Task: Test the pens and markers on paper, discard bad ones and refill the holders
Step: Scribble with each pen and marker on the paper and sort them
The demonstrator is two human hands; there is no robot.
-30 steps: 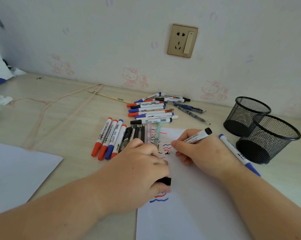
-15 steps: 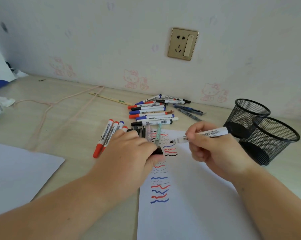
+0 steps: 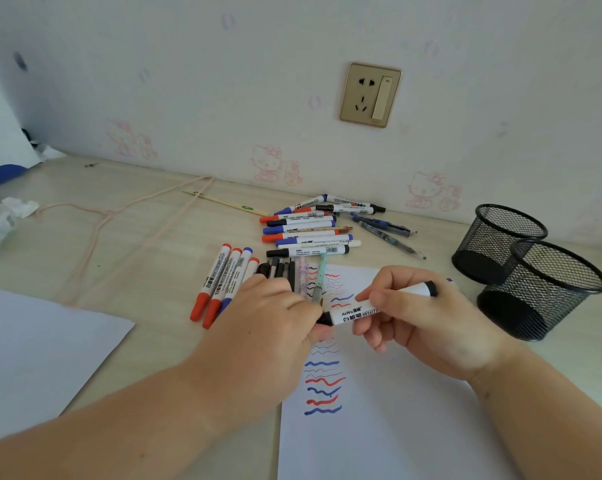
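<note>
My right hand (image 3: 420, 327) grips a white whiteboard marker (image 3: 360, 311) with a black end, held nearly level above the test paper (image 3: 379, 427). My left hand (image 3: 268, 330) pinches the marker's black cap (image 3: 324, 318) right at its tip; whether the cap is fully seated is hidden by my fingers. The paper carries several red, blue and black squiggles. Two black mesh holders (image 3: 510, 237) (image 3: 549, 292) stand at the right and look empty.
A heap of markers and pens (image 3: 306, 230) lies near the wall. A row of red and blue markers (image 3: 223, 282) and dark pens lies left of the paper. Another white sheet (image 3: 32, 348) is at the left, with a pink cord (image 3: 119, 216) and crumpled tissue (image 3: 5, 220) beyond.
My right hand lifted the marker off the paper and turned it level. My left hand brought the black cap up from the paper to the marker's tip.
</note>
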